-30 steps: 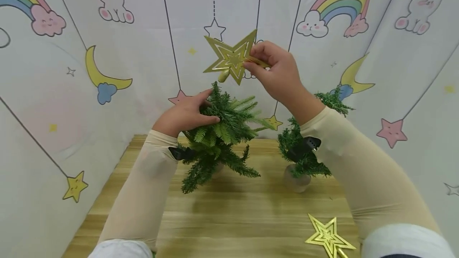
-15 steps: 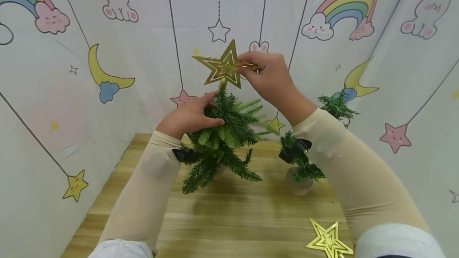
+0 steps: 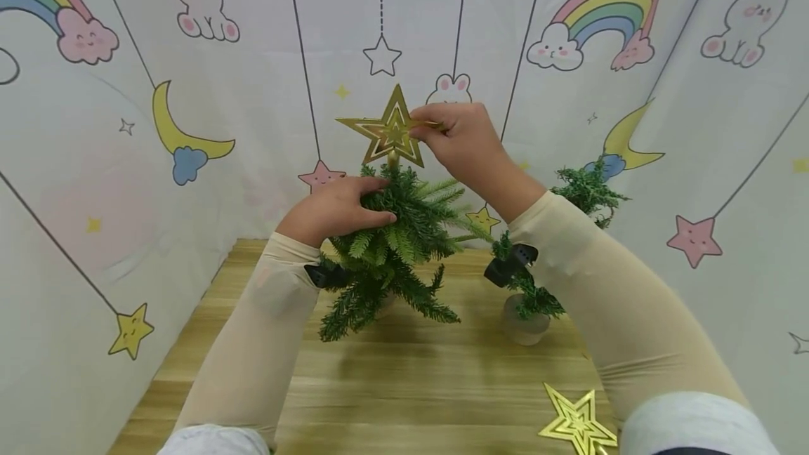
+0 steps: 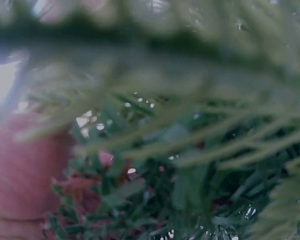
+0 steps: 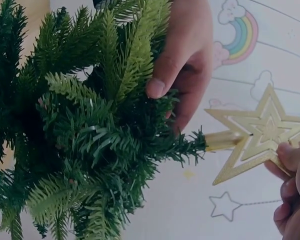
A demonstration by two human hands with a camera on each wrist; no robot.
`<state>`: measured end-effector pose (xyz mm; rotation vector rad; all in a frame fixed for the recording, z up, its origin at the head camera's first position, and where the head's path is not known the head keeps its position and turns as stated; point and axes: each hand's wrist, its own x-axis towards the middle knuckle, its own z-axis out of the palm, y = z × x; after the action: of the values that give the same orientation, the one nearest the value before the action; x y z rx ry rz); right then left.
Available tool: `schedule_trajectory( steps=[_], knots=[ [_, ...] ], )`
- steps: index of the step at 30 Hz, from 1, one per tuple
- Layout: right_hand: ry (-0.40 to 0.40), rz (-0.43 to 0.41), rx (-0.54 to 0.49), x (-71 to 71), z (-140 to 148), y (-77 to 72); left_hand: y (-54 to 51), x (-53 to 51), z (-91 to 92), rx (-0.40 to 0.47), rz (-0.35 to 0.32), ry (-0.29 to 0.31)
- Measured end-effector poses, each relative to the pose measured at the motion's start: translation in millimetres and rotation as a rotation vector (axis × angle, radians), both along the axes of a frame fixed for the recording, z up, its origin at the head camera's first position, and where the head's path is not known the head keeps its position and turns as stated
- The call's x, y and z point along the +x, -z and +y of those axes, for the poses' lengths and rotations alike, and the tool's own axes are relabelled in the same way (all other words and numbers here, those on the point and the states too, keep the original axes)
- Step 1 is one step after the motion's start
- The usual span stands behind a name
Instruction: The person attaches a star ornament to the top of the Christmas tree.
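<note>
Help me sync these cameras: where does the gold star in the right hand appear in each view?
Head: gold star upper middle, pinched by the right hand at the top of the fuller tree.
Left wrist: not visible; blurred branches fill most of it.
Right wrist: gold star at the right, near mid-height.
Shared landmark: the fuller tree's green branches.

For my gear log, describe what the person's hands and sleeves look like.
The left hand and right hand are bare. Close-fitting cream sleeves run to both wrists, with whitish fabric further up; a black device sits by each wrist.
</note>
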<state>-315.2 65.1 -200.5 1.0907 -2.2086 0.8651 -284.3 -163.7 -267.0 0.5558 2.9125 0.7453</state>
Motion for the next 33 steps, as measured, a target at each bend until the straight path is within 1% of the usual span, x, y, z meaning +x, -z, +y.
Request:
schedule_trajectory(
  steps=[9, 18, 24, 26, 33],
  knots=[
    [0.007, 0.021, 0.048, -1.7, -7.2, -1.0, 0.9, 1.1, 0.2, -0.014, 0.007, 0.001],
    [0.061, -0.064, 0.054, -1.0, -5.9, -3.0, 1.7, -0.4, 1.2, -0.014, 0.006, 0.018],
    [0.112, -0.113, 0.089, -1.3, -4.6, -5.9, 0.1, -1.1, 2.1, -0.028, -0.005, 0.013],
    [0.123, -0.103, 0.097, -1.6, -4.6, -5.9, 0.0, -1.4, 2.3, -0.029, -0.011, 0.009],
    [0.120, 0.024, 0.088, -1.8, -4.2, -6.4, -0.4, -2.5, 2.4, -0.027, -0.014, 0.002]
  ],
)
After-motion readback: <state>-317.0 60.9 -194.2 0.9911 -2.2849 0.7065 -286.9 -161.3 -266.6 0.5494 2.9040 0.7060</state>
